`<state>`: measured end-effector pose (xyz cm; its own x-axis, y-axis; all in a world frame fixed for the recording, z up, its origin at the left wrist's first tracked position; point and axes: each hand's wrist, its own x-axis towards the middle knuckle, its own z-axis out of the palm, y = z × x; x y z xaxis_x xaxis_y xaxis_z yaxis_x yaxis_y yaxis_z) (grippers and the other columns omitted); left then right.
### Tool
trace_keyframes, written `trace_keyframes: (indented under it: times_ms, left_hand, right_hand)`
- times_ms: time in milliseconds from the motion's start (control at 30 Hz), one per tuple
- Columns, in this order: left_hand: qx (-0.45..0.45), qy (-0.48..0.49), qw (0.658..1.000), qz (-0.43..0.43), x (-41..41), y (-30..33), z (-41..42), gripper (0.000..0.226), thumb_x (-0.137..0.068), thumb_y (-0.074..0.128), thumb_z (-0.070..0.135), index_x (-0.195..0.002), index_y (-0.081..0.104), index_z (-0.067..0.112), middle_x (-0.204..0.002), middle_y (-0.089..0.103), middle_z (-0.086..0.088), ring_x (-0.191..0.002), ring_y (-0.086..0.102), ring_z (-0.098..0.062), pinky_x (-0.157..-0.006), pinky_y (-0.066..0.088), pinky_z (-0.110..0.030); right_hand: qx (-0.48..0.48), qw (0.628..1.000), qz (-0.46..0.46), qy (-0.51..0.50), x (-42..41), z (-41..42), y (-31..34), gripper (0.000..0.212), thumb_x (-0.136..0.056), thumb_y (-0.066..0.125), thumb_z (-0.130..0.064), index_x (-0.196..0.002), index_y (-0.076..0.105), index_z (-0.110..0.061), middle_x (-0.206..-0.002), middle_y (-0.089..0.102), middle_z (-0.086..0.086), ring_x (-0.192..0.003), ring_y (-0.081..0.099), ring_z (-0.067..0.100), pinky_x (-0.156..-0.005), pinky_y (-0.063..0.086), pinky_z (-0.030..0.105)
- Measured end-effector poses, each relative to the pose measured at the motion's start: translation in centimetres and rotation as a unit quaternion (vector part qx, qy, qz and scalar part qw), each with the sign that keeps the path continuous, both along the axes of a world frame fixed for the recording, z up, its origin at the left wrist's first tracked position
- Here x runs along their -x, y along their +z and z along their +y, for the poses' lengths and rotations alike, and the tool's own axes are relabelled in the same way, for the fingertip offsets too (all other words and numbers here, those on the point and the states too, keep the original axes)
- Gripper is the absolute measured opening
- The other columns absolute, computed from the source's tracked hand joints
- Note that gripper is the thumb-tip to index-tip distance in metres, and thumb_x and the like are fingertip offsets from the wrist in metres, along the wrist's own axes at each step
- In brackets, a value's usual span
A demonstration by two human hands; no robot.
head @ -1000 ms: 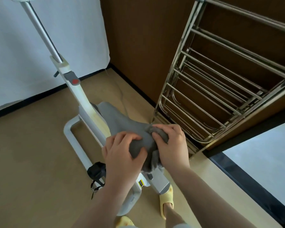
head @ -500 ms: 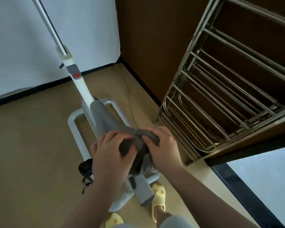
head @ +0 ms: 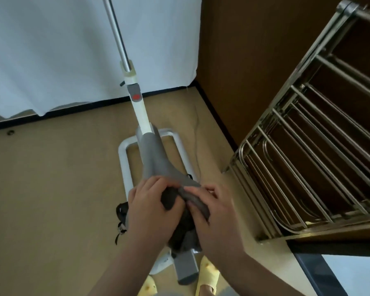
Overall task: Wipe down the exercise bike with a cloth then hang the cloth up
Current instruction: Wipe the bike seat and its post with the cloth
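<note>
The exercise bike stands on the tan floor, with a white frame (head: 139,112), a steel post and a grey saddle (head: 156,161) pointing away from me. A dark grey cloth (head: 173,199) is bunched on the rear of the saddle. My left hand (head: 147,206) grips the cloth from the left, thumb tucked over it. My right hand (head: 214,212) grips the cloth and the saddle's rear edge from the right. Most of the cloth is hidden under my hands.
A steel drying rack (head: 312,150) with several bars stands at the right against a brown wall. A white curtain (head: 51,50) hangs behind the bike. A black pedal with strap (head: 121,212) sticks out left. My feet in yellow slippers (head: 207,272) flank the bike's base (head: 124,159).
The view has swung so the bike now sits centred and points straight away. Both hands have stayed on the cloth at the saddle's rear, shifting slightly over it.
</note>
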<state>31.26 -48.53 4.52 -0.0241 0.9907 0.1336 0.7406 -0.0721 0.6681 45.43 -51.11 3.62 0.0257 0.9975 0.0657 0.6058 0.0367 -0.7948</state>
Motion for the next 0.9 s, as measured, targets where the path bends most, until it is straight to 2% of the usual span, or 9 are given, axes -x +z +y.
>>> trace_keyframes:
  times_ms: [67, 133, 233, 300, 400, 567, 667, 800, 900]
  left_hand:
    - [0.001, 0.008, 1.000, -0.001, -0.1, -0.1, 0.0, 0.025, -0.073, 0.049, 0.042, -0.091, 0.063, 0.034, -0.092, 0.061, 0.021, -0.091, 0.054, -0.007, -0.086, 0.040, -0.034]
    - [-0.003, 0.009, 1.000, -0.002, -0.2, -0.2, -0.1, 0.024, -0.073, 0.050, 0.041, -0.092, 0.063, 0.034, -0.093, 0.060, 0.021, -0.091, 0.053, -0.006, -0.087, 0.042, -0.036]
    - [-0.015, 0.013, 1.000, -0.001, 0.1, -0.2, -0.4, 0.020, -0.076, 0.051, 0.040, -0.090, 0.063, 0.035, -0.092, 0.060, 0.022, -0.091, 0.052, -0.002, -0.088, 0.037, -0.032]
    - [-0.016, 0.020, 1.000, 0.001, 0.2, -0.3, -0.7, 0.014, -0.078, 0.053, 0.037, -0.088, 0.063, 0.037, -0.091, 0.060, 0.023, -0.092, 0.052, 0.001, -0.090, 0.031, -0.025]
    - [-0.021, 0.048, 0.999, 0.007, -0.4, -0.2, -1.2, 0.011, -0.080, 0.057, 0.034, -0.086, 0.065, 0.037, -0.092, 0.061, 0.024, -0.093, 0.053, 0.002, -0.092, 0.029, -0.024]
    - [-0.044, 0.079, 0.996, 0.022, -1.4, -0.7, -1.9, 0.018, -0.082, 0.051, 0.038, -0.089, 0.068, 0.035, -0.096, 0.062, 0.023, -0.094, 0.053, 0.000, -0.093, 0.035, -0.029]
    - [-0.044, 0.094, 0.994, 0.017, -1.9, -0.7, -2.1, 0.017, -0.082, 0.051, 0.037, -0.088, 0.067, 0.035, -0.096, 0.062, 0.023, -0.095, 0.053, -0.001, -0.092, 0.036, -0.031]
    - [-0.048, 0.098, 0.994, -0.008, -1.8, -0.6, -2.3, 0.015, -0.080, 0.049, 0.036, -0.085, 0.062, 0.031, -0.092, 0.063, 0.020, -0.091, 0.055, -0.004, -0.088, 0.043, -0.036]
    - [-0.057, 0.101, 0.992, -0.041, -1.5, -0.7, -2.9, 0.012, -0.081, 0.056, 0.032, -0.088, 0.064, 0.028, -0.091, 0.063, 0.019, -0.089, 0.054, -0.002, -0.082, 0.048, -0.036]
  right_hand:
    - [0.030, 0.999, 0.011, -0.016, -1.1, 1.8, -0.5, 0.020, -0.091, 0.050, -0.045, -0.107, 0.061, -0.045, -0.106, 0.046, -0.022, -0.102, 0.050, 0.001, -0.081, 0.047, 0.020]
    - [0.051, 0.998, 0.019, -0.041, -1.3, 2.4, -0.5, 0.017, -0.092, 0.055, -0.036, -0.104, 0.059, -0.047, -0.104, 0.045, -0.026, -0.102, 0.050, 0.001, -0.082, 0.046, 0.017]
    - [0.020, 0.999, -0.008, 0.041, -1.3, 1.3, 0.1, 0.023, -0.092, 0.056, -0.035, -0.113, 0.060, -0.044, -0.108, 0.044, -0.023, -0.104, 0.047, -0.002, -0.082, 0.045, 0.012]
    - [0.045, 0.997, 0.008, 0.066, -2.2, 2.1, 0.0, 0.023, -0.092, 0.057, -0.034, -0.113, 0.062, -0.041, -0.108, 0.047, -0.021, -0.104, 0.048, -0.004, -0.080, 0.043, 0.008]
    - [0.110, 0.991, 0.070, 0.002, -3.2, 4.0, -0.4, 0.018, -0.094, 0.058, -0.028, -0.109, 0.062, -0.037, -0.105, 0.053, -0.015, -0.102, 0.053, 0.000, -0.072, 0.040, 0.005]
    - [0.058, 0.996, 0.041, 0.054, -3.1, 2.8, 0.0, 0.021, -0.092, 0.060, -0.029, -0.105, 0.058, -0.045, -0.106, 0.048, -0.023, -0.102, 0.048, -0.010, -0.078, 0.042, 0.008]
    - [0.080, 0.995, 0.043, 0.026, -3.3, 3.3, 0.1, 0.019, -0.094, 0.057, -0.031, -0.104, 0.054, -0.046, -0.103, 0.048, -0.021, -0.101, 0.052, -0.002, -0.075, 0.042, 0.010]
    - [-0.034, 0.984, -0.073, 0.160, -2.5, 2.6, 0.9, 0.028, -0.092, 0.054, -0.036, -0.119, 0.059, -0.040, -0.106, 0.045, -0.018, -0.099, 0.046, -0.001, -0.076, 0.043, 0.011]
    - [0.013, 0.989, -0.043, 0.143, -2.5, 4.7, 1.0, 0.023, -0.091, 0.056, -0.038, -0.114, 0.062, -0.040, -0.101, 0.047, -0.020, -0.097, 0.051, 0.002, -0.078, 0.048, 0.019]
